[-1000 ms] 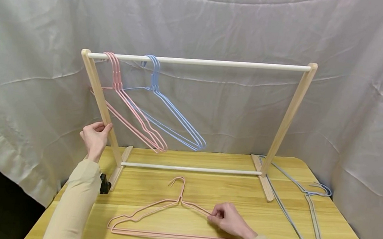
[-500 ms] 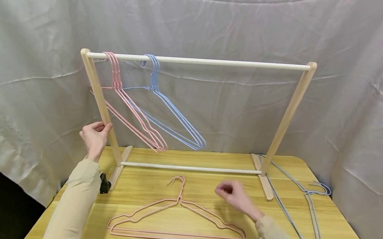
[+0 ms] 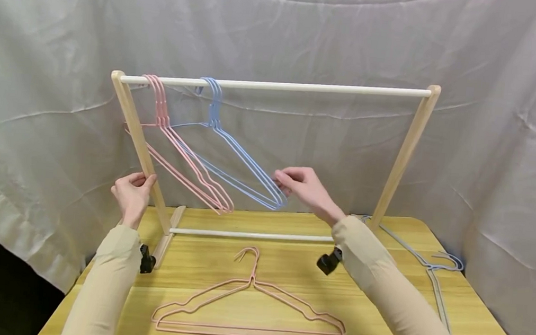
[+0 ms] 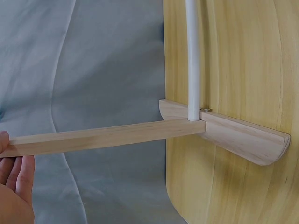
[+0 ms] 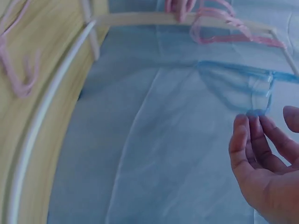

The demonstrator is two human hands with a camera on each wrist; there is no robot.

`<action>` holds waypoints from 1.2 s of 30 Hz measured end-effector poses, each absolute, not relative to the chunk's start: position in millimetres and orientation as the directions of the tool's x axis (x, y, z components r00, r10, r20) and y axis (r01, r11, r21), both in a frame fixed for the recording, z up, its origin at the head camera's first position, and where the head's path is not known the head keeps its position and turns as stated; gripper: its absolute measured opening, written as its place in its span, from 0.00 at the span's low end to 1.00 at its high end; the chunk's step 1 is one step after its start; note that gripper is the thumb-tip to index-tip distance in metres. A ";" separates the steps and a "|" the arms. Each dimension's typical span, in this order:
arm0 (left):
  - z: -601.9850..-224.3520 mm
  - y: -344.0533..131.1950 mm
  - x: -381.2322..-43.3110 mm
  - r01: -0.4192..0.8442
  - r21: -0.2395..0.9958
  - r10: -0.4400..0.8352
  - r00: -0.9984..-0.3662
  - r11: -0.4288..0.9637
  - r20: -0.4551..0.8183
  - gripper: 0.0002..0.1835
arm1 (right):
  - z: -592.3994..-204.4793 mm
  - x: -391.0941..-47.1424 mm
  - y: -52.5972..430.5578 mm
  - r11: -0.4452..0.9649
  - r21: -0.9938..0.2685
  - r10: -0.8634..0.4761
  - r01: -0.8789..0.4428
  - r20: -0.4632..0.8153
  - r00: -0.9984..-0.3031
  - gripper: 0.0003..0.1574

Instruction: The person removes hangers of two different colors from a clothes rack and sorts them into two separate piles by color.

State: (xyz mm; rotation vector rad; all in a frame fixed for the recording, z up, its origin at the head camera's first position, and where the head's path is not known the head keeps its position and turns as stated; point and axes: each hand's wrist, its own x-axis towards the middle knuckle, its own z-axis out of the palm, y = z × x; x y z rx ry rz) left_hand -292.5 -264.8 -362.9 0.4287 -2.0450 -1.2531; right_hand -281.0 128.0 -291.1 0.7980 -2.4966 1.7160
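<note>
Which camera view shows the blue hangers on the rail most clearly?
The head view: the blue hangers hang whole from the rail, right hand at their lower corner. The right wrist view shows them blurred; the left wrist view shows none.

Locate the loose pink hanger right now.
In the head view the pink hanger lies flat on the table, front centre, just in front of the rack's lower rod, between the two forearms; neither hand touches it.

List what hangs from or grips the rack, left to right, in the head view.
left hand on the left post → pink hangers → blue hangers → right hand at the blue hangers' tip.
</note>
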 end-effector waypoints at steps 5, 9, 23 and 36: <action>-362.2 -264.8 -292.5 0.075 0.863 -0.589 -0.701 0.500 0.403 0.16 | -275.4 -289.0 100.6 0.255 -0.902 -0.410 -0.349 0.226 -0.883 0.22; -363.3 -264.2 -292.1 0.080 0.863 -0.584 -0.704 0.499 0.403 0.16 | -270.2 -293.1 87.2 0.245 -0.903 -0.391 -0.352 0.240 -0.888 0.18; -361.5 -264.0 -291.3 0.078 0.865 -0.591 -0.700 0.496 0.402 0.16 | -263.5 -287.0 75.7 0.273 -0.861 -0.267 -0.428 0.360 -0.894 0.15; -364.6 -265.5 -293.7 0.102 0.861 -0.587 -0.691 0.498 0.421 0.15 | -262.8 -283.4 79.7 0.267 -0.841 -0.195 -0.471 0.432 -0.881 0.10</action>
